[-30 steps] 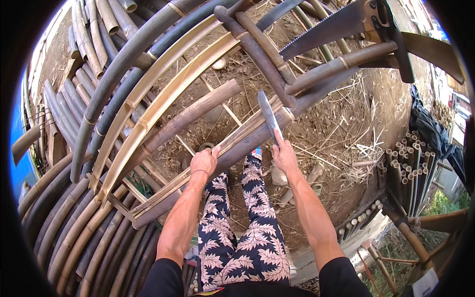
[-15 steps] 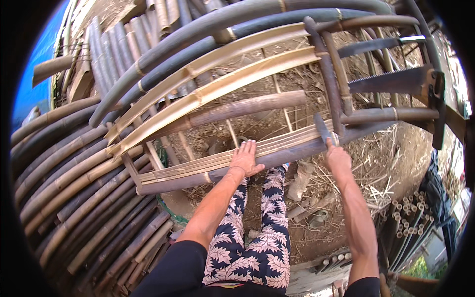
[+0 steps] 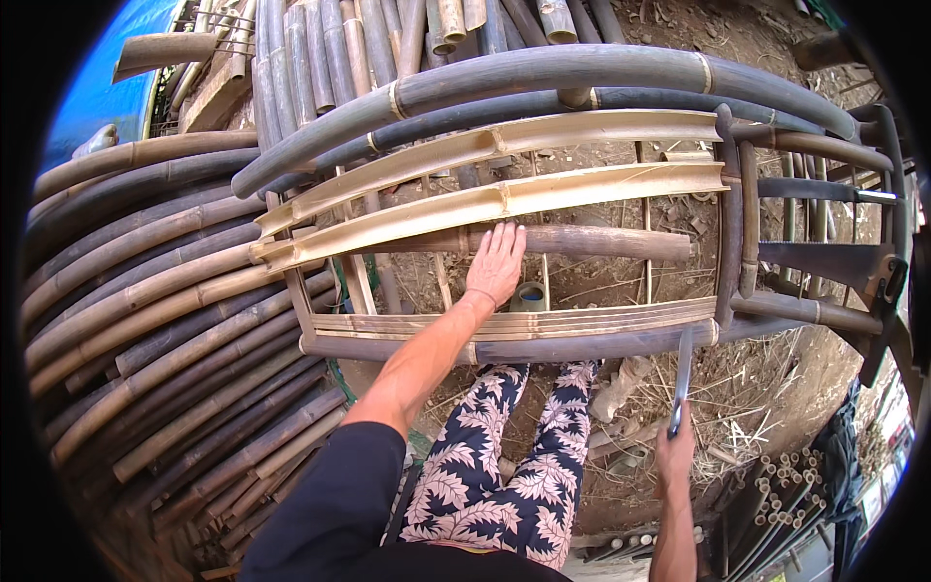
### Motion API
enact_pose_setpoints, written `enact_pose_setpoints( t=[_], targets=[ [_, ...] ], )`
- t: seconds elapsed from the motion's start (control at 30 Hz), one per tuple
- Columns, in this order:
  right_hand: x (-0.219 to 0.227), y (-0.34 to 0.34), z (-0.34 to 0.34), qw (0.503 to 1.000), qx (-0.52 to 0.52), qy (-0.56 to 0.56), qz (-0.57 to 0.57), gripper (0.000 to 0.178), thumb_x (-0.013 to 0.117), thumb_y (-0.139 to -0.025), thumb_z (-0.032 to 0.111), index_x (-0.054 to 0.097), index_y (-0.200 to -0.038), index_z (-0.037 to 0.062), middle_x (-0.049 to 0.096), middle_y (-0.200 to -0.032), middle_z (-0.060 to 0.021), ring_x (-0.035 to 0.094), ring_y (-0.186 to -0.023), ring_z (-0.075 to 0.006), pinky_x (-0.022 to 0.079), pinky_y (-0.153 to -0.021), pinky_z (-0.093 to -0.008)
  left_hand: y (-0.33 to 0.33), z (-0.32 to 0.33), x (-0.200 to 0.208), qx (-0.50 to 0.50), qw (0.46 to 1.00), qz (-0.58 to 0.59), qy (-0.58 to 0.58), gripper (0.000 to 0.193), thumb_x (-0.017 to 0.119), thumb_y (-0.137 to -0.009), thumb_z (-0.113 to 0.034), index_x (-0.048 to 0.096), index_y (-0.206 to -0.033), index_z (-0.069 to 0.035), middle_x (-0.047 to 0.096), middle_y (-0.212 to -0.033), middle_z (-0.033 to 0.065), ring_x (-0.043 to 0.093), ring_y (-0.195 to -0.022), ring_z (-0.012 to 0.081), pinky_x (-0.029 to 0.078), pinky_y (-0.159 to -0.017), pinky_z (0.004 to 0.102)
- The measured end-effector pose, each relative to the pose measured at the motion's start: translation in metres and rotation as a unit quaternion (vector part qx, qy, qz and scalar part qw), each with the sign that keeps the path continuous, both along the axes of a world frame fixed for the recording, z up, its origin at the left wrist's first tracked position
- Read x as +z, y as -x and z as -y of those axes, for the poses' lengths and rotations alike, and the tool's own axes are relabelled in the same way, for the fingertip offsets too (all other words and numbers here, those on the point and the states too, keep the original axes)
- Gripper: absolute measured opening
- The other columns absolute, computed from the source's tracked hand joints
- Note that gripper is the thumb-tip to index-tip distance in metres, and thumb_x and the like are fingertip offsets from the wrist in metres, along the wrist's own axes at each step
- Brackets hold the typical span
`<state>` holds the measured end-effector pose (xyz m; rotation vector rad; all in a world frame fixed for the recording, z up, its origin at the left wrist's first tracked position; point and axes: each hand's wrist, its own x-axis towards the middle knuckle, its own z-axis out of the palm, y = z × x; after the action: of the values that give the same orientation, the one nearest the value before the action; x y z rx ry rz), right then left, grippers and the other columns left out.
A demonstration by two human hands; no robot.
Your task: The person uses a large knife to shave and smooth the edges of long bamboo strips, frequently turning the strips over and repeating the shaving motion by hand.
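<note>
My left hand (image 3: 497,264) lies with fingers stretched over a brown bamboo piece (image 3: 611,242), its fingertips at the lower edge of a pale split-bamboo length (image 3: 436,212). Lower right, my right hand (image 3: 675,454) grips a knife (image 3: 685,364), its blade pointing up beside the near rail. This dark bamboo rail (image 3: 582,342) belongs to a long bamboo frame. Several thin pale slats (image 3: 572,322) lie side by side along its inner edge. Another pale split length (image 3: 582,126) rests farther back across the frame.
A handsaw (image 3: 824,264) lies on the frame's right end. Curved bamboo poles (image 3: 145,242) are stacked at the left, and straight ones (image 3: 325,58) lie behind. Shavings (image 3: 747,427) litter the dirt at the right. Thin bamboo tubes (image 3: 790,485) stand bundled at lower right.
My left hand has moved from the slats up onto the brown bamboo piece. My right hand has drawn the knife back from the slats' right end toward me. The view has shifted.
</note>
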<state>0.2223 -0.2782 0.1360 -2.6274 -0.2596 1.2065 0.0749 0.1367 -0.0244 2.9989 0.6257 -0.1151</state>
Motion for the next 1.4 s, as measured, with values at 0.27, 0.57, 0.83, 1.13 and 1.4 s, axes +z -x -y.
enact_pose_setpoints(
  t=[0.27, 0.57, 0.83, 1.13, 1.4],
  targets=[
    [0.079, 0.134, 0.054, 0.98, -0.166, 0.066, -0.092, 0.061, 0.062, -0.078, 0.003, 0.045, -0.136, -0.0003, 0.062, -0.097, -0.0125, 0.054, -0.073, -0.0183, 0.048, -0.072, -0.0308, -0.033, -0.06, -0.002, 0.007, 0.914, -0.339, 0.223, 0.042, 0.062, -0.081, -0.014, 0.047, -0.119, -0.004, 0.061, -0.111, 0.0203, 0.062, -0.103, 0.0357, 0.049, -0.09, 0.0458],
    [0.117, 0.19, 0.121, 0.598, -0.721, -0.144, -0.318, 0.064, 0.057, -0.083, 0.004, 0.032, -0.142, 0.0086, 0.062, -0.085, -0.0143, 0.06, -0.058, -0.0203, 0.053, -0.046, -0.0342, -0.102, -0.029, 0.217, -0.108, 0.909, -0.213, 0.341, 0.06, 0.068, -0.074, -0.039, 0.04, -0.105, 0.003, 0.061, -0.094, 0.0288, 0.06, -0.092, 0.0439, 0.048, -0.08, 0.048],
    [0.263, 0.153, 0.051, 0.802, -0.385, -0.43, -0.156, 0.062, 0.062, -0.083, 0.014, 0.036, -0.137, -0.0012, 0.062, -0.078, -0.0102, 0.06, -0.062, -0.0168, 0.054, -0.057, -0.0321, -0.045, 0.117, 0.496, -0.148, 0.92, 0.127, 0.34, 0.063, 0.049, -0.091, -0.062, 0.049, -0.098, 0.001, 0.06, -0.083, 0.0231, 0.06, -0.077, 0.04, 0.048, -0.071, 0.0453],
    [0.455, 0.16, 0.046, 0.459, -0.402, -0.79, -0.065, 0.041, 0.065, -0.084, 0.012, 0.051, -0.12, -0.0007, 0.06, -0.109, -0.0092, 0.06, -0.099, -0.0182, 0.048, -0.088, -0.0321, 0.056, 0.282, 0.606, -0.291, 0.862, 0.137, 0.392, 0.027, 0.062, -0.091, -0.031, 0.055, -0.097, -0.006, 0.06, -0.092, 0.0168, 0.063, -0.083, 0.0343, 0.05, -0.071, 0.0441],
    [0.419, 0.216, 0.084, 0.446, -0.4, -0.801, 0.003, 0.028, 0.061, -0.081, -0.001, 0.059, -0.109, 0.0018, 0.062, -0.095, -0.0056, 0.061, -0.083, -0.014, 0.053, -0.077, -0.0268, 0.073, 0.327, 0.72, -0.356, 0.602, 0.174, 0.693, 0.066, 0.065, -0.092, -0.026, 0.032, -0.144, -0.002, 0.045, -0.14, 0.0127, 0.042, -0.129, 0.0195, 0.032, -0.108, 0.0389]
  ],
)
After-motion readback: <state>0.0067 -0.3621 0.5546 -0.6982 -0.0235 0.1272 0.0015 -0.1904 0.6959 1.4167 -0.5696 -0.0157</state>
